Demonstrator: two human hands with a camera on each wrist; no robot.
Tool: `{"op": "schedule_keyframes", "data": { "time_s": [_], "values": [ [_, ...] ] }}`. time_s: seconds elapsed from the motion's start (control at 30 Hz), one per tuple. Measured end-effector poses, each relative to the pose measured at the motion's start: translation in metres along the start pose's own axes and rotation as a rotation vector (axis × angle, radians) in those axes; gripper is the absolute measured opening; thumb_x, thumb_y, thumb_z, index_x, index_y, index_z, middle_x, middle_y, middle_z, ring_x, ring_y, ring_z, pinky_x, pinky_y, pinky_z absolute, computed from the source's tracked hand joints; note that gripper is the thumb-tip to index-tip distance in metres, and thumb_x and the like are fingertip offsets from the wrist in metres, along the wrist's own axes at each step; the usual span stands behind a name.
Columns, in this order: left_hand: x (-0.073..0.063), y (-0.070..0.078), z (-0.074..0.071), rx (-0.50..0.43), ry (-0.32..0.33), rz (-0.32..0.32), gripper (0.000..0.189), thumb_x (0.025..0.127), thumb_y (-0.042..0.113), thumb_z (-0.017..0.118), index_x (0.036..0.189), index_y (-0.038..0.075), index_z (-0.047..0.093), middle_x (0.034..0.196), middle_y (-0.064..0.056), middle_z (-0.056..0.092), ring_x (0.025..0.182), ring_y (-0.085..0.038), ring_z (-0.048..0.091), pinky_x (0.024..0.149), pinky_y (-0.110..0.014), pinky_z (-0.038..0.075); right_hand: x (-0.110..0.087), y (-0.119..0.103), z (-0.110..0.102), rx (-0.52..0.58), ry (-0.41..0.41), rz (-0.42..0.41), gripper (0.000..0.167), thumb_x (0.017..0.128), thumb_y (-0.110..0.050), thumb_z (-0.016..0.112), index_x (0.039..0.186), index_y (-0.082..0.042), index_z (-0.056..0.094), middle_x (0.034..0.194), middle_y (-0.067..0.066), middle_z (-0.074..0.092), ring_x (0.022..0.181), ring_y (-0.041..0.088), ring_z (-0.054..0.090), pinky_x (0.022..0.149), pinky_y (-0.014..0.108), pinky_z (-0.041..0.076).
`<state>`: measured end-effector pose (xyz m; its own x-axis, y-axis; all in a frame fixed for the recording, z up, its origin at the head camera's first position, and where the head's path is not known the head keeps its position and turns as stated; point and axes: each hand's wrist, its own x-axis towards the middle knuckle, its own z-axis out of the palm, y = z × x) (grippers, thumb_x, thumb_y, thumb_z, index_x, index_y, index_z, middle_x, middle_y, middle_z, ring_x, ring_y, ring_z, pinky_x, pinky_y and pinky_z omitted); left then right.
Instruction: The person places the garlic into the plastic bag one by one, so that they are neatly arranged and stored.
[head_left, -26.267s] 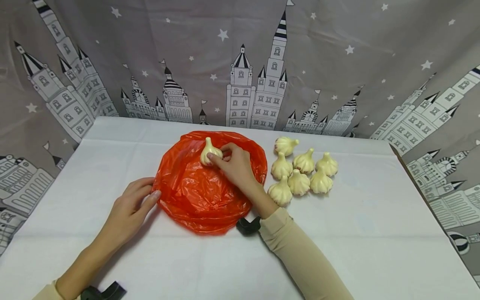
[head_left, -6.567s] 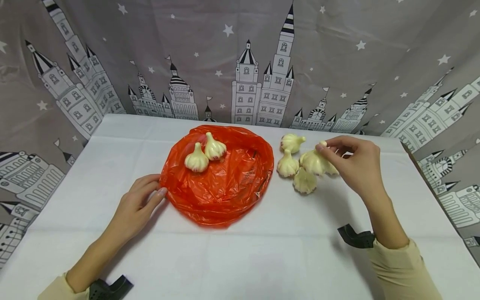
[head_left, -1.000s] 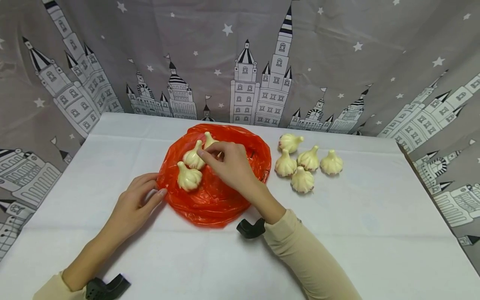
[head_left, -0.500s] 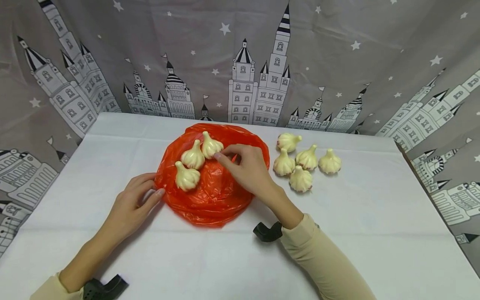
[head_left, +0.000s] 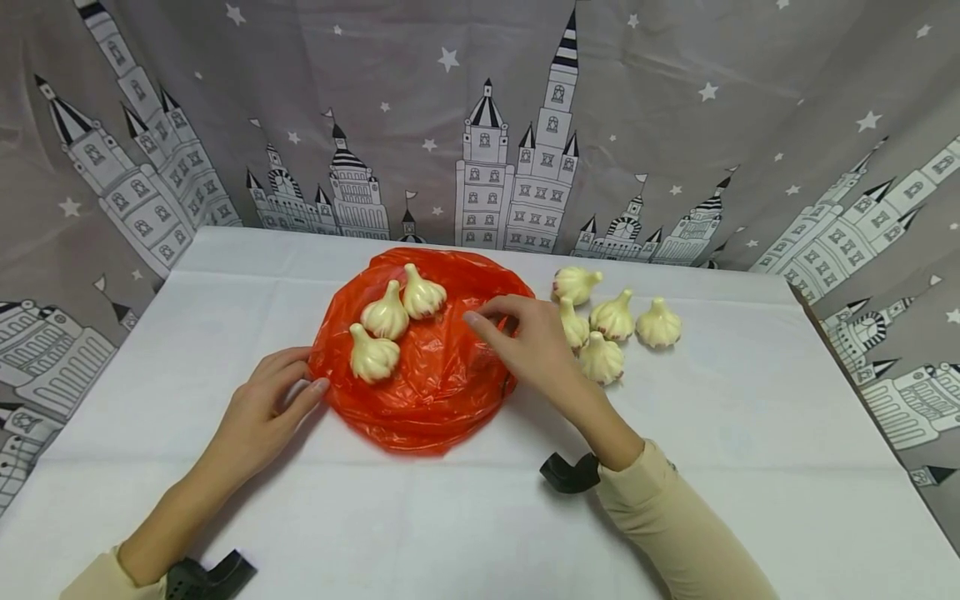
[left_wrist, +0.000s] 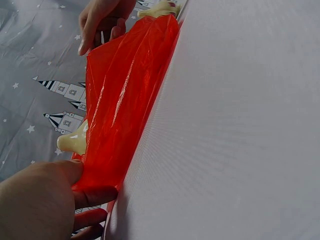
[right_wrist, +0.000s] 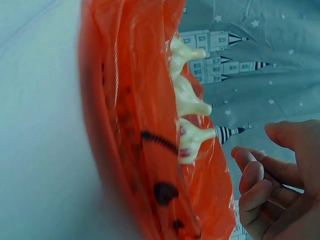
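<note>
In the head view a red plastic bag [head_left: 438,408] lies spread with its rim rolled into a low ring. Three garlic bulbs sit inside toward its left: a front one [head_left: 374,354], a middle one [head_left: 386,313] and a back one [head_left: 423,293]. My left hand [head_left: 258,417] holds the bag's left rim, thumb and fingers at the plastic. Over the bag's right side hovers my right hand [head_left: 536,342], its thumb and forefinger apart with nothing between them; the right wrist view shows this hand [right_wrist: 280,180] beside the bag, other fingers curled loosely.
Several more garlic bulbs [head_left: 613,315] stand grouped right of the bag on the white-covered table [head_left: 420,525], the nearest partly behind my right hand. A grey curtain [head_left: 420,100] printed with castles hangs behind. Black wrist mounts [head_left: 570,473] sit on both forearms.
Since half a minute ago, three garlic bulbs have come to rest in the bag. Over the last second, my right hand let go of the back one and moved right. The left hand stayed put.
</note>
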<state>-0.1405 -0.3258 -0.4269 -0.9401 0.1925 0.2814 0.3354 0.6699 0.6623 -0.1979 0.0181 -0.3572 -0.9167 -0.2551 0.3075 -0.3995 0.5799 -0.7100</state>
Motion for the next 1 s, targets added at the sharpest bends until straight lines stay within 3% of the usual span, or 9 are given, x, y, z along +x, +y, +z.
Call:
{"op": "schedule_keyframes", "data": {
  "time_s": [0.6, 0.87, 1.0],
  "values": [
    [0.000, 0.000, 0.001, 0.000, 0.000, 0.008, 0.011, 0.102, 0.022, 0.070, 0.098, 0.012, 0.071, 0.143, -0.020, 0.059, 0.138, -0.042, 0.048, 0.106, -0.077, 0.042, -0.017, 0.020, -0.037, -0.062, 0.058, 0.000, 0.016, 0.100, -0.024, 0.074, 0.103, -0.011, 0.082, 0.088, 0.000, 0.077, 0.073, 0.015, 0.064, 0.065, 0.027, 0.055],
    [-0.001, -0.001, 0.001, -0.001, -0.002, 0.005, 0.010, 0.102, 0.022, 0.070, 0.099, 0.012, 0.071, 0.144, -0.020, 0.059, 0.138, -0.043, 0.048, 0.105, -0.078, 0.042, -0.025, 0.030, -0.054, -0.057, 0.086, 0.063, 0.017, 0.100, -0.027, 0.074, 0.104, -0.011, 0.081, 0.075, 0.002, 0.073, 0.067, 0.016, 0.064, 0.056, 0.024, 0.051],
    [0.000, 0.000, 0.001, 0.002, -0.006, 0.001, 0.010, 0.102, 0.022, 0.070, 0.100, 0.012, 0.072, 0.145, -0.020, 0.058, 0.139, -0.042, 0.047, 0.105, -0.077, 0.043, -0.026, 0.033, -0.060, -0.079, 0.095, 0.082, 0.021, 0.100, -0.030, 0.075, 0.107, -0.011, 0.081, 0.080, 0.003, 0.076, 0.068, 0.016, 0.064, 0.056, 0.024, 0.050]
  ]
}}
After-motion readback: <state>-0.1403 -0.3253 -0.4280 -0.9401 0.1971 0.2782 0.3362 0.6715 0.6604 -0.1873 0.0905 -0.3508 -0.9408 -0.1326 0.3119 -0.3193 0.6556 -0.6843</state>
